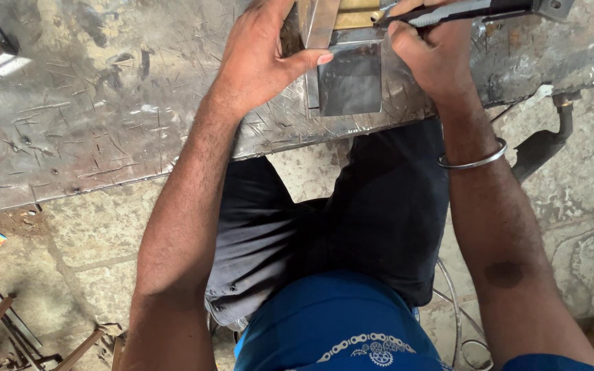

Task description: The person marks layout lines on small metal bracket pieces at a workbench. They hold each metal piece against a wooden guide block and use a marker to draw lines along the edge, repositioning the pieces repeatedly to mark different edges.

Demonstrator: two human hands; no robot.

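My left hand presses flat on a scratched steel worktable, its thumb lying against the top edge of a small rectangular metal plate. A metal strip and a brass-coloured piece stand just above the plate, between my hands. My right hand is closed around a dark, slim tool handle that runs off to the upper right, its tip near the plate's upper right corner. A metal bangle sits on my right wrist.
The table's front edge runs diagonally above my dark trousers and blue shirt. A stone floor lies below, with scrap bits at the left, wire loops at the lower right and a bent metal bracket under the table.
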